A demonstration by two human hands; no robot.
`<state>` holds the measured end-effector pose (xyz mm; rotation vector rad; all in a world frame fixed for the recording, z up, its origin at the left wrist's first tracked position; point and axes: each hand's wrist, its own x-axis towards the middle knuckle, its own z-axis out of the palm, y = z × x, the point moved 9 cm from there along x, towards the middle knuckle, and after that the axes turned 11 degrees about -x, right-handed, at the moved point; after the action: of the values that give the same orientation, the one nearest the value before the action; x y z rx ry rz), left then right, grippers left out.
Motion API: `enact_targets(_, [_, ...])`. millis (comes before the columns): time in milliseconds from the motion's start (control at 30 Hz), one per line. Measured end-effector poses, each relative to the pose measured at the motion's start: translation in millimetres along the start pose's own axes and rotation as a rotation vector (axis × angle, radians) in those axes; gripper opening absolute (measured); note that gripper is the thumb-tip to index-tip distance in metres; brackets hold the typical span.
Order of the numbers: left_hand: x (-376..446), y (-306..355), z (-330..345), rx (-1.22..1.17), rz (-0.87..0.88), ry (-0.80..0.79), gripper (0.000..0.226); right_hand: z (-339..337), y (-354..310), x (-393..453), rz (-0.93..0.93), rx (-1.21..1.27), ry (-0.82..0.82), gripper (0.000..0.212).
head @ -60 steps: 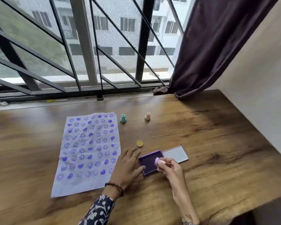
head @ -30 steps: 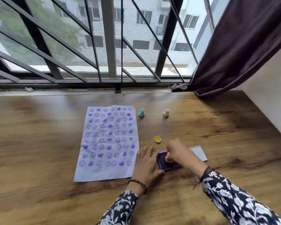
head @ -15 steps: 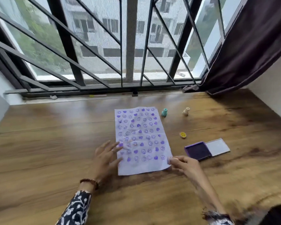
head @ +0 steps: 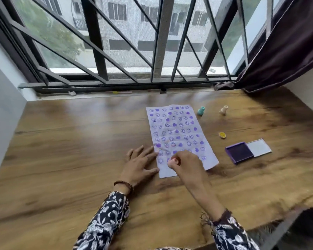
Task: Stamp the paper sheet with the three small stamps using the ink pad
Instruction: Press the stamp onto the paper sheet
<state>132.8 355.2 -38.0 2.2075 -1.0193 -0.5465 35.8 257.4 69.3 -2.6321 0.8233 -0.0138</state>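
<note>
A white paper sheet [head: 177, 130] covered with purple smiley and heart prints lies on the wooden table [head: 79, 141]. My right hand [head: 185, 165] is shut on a small pink stamp [head: 172, 162], pressed down near the sheet's lower left part. My left hand [head: 141, 162] lies flat, fingers spread, at the sheet's left edge, fingertips touching it. The open purple ink pad [head: 239, 152] with its clear lid [head: 258, 147] sits to the right of the sheet. A teal stamp [head: 201, 110] and a beige stamp [head: 223, 110] stand past the sheet's top right corner.
A small yellow smiley cap [head: 222, 135] lies between the sheet and the ink pad. A barred window [head: 157, 42] runs along the table's far edge. A dark curtain [head: 287, 51] hangs at the right, with white walls on both sides.
My right hand went from pressing the stamp on the ink pad to the sheet's lower part. My left hand moved from beside the pad to the sheet's left edge. The camera turned left.
</note>
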Motion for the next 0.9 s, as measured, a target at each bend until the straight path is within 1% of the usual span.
enact_targets(67, [0,0,0,-0.007,0.006,0.003,0.06,-17,-14,5,-0.051,-0.09,0.061,0.014])
enact_targets(133, [0,0,-1,-0.019,0.01,0.01,0.06,-28,-22,8,-0.079,-0.124,0.145,0.014])
enact_targets(200, [0,0,-1,-0.018,0.008,0.007,0.059,-19,-22,11,-0.073,-0.145,0.161,0.015])
enact_targets(333, [-1,1,-1,0.009,0.037,-0.001,0.055,51,-17,3,-0.113,-0.254,-0.066,0.018])
enact_targets(400, [-2,3,-2,0.019,0.045,0.009,0.054,61,-11,8,-0.142,-0.238,-0.081,0.015])
enact_targets(467, [-2,4,-3,0.029,0.039,0.001,0.053,61,-3,16,-0.137,-0.133,-0.102,0.012])
enact_targets(500, [-3,4,-2,0.03,0.034,-0.002,0.053,59,6,20,-0.092,-0.032,-0.121,0.01])
enact_targets(567, [-3,5,-3,0.043,0.027,-0.014,0.053,51,33,25,0.097,0.31,-0.148,0.005])
enact_targets(633, [-3,5,-4,0.024,0.014,-0.026,0.052,44,61,24,0.261,0.668,-0.156,0.004])
enact_targets(700, [-2,7,-6,-0.031,-0.012,-0.033,0.051,37,88,24,0.359,0.89,-0.187,0.003])
enact_targets(767, [-2,10,-12,-0.061,-0.045,0.006,0.052,24,108,28,0.389,1.015,-0.206,0.005])
enact_targets(833, [0,17,-24,-0.075,-0.067,0.103,0.053,9,126,34,0.399,1.081,-0.206,0.007])
enact_targets(900, [6,31,-34,-0.115,-0.052,0.201,0.045,-5,144,41,0.42,1.159,-0.194,0.009])
